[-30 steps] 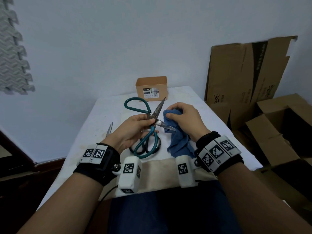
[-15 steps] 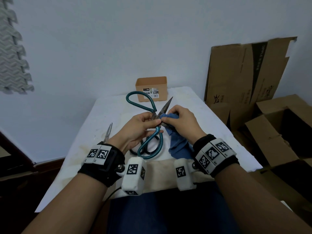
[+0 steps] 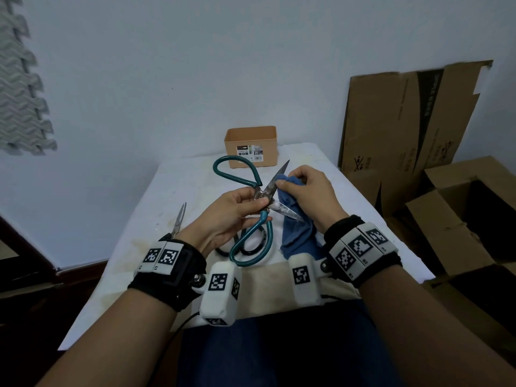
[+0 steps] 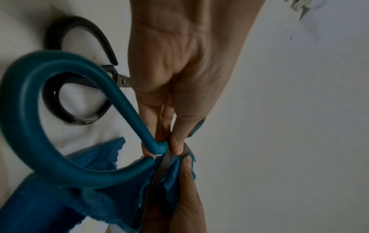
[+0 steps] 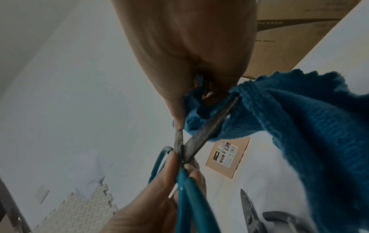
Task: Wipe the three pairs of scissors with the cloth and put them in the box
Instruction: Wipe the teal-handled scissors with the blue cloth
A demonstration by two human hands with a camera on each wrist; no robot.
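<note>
The fingers (image 3: 258,203) of the left hand (image 3: 226,219) pinch the teal-handled scissors (image 3: 258,210) at the pivot and hold them above the counter (image 3: 178,191), with the blades spread open. The fingers (image 3: 286,184) of the right hand (image 3: 312,194) are curled around the blue cloth (image 3: 297,233) and press it against the upper blade; the rest of the cloth hangs down to the counter. Under the left hand, black-handled scissors (image 3: 252,248) lie flat on the counter, partly hidden. To the left, a little farther, a third pair of scissors (image 3: 180,219) lies on the counter, its handles hidden behind the left wrist. At the far edge stands the orange box (image 3: 251,146), apart from all scissors. Beside the counter, on the right, are cardboard boxes (image 3: 413,121).
</note>
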